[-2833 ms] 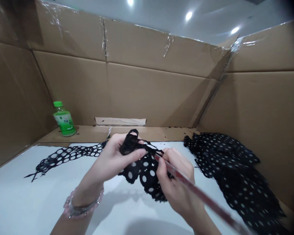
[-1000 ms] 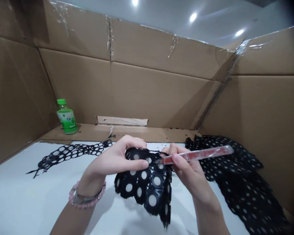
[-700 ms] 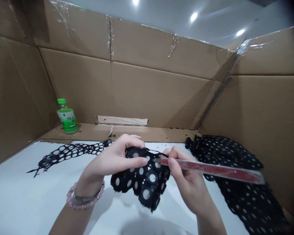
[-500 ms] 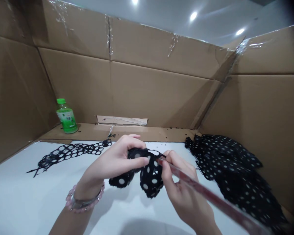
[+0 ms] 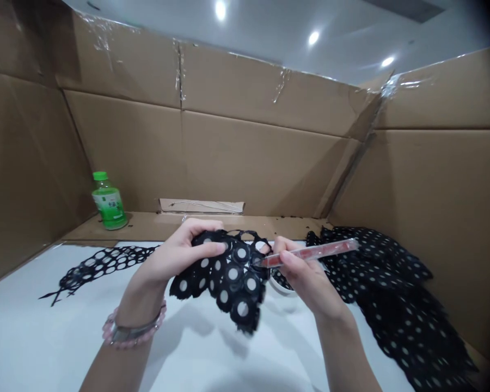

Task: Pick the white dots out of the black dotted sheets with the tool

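Observation:
My left hand pinches a limp black sheet covered in pale round spots, thumb on top, and holds it up above the white table. Some open rings show along its upper edge. In my right hand is a slim stick-like tool with a clear reddish handle. Its dark tip touches the sheet's right side; the exact kind of tool I cannot make out. Partly hidden behind the right hand, a white bowl holds dark bits.
A pile of black spotted sheets lies at the right. On the left stretches a black net-like strip of rings. A green-capped bottle stands at the back left. Cardboard walls surround the white table.
The tool has swung from pointing down toward me to lying nearly level, its rear end now to the right. The sheet is spread wider and the bowl has come into view.

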